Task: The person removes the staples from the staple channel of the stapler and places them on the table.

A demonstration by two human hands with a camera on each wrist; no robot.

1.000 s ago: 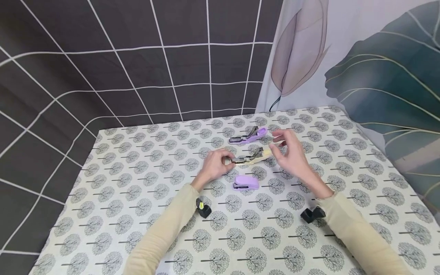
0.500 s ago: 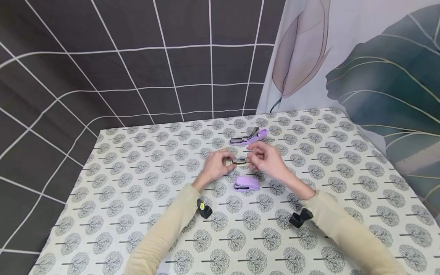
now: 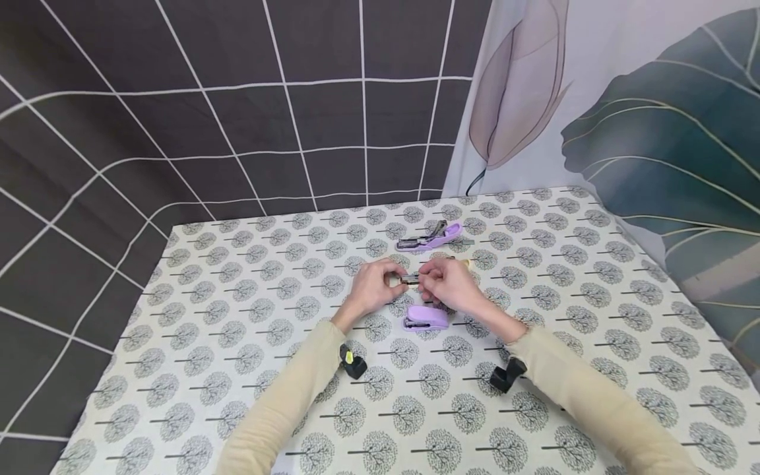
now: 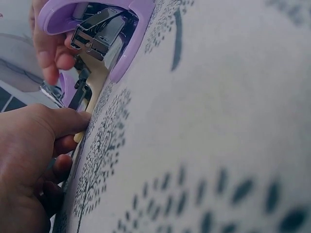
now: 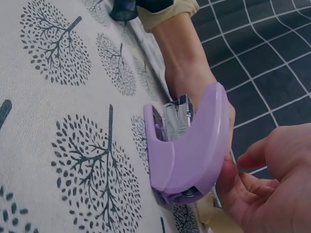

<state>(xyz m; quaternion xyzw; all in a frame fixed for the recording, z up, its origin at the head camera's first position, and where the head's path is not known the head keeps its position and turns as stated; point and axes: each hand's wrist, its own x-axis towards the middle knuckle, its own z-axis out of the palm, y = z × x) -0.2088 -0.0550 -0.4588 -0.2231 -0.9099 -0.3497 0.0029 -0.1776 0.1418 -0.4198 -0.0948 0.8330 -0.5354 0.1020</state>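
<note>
Just beyond the closed purple stapler [image 3: 427, 317], as the person sits to it, lies a cream stapler [image 3: 410, 280], its metal inner parts showing and much of it hidden behind fingers. The left hand [image 3: 371, 286], beyond and to the left of the closed purple stapler, pinches the cream stapler's left end between thumb and fingers. The right hand [image 3: 451, 282], beyond and a little to the right of that same landmark, is over the cream stapler with bent fingers and its thumb close to them; whether it grips anything cannot be told. Farther beyond the closed purple stapler, past both hands, lies an open purple stapler [image 3: 427, 242] with metal parts exposed. All three staplers are on a table [image 3: 237, 369] covered in tree-printed cloth. Behind them hang a dark gridded curtain [image 3: 249, 119] and, to the right, a leaf-printed curtain [image 3: 522, 86].
</note>
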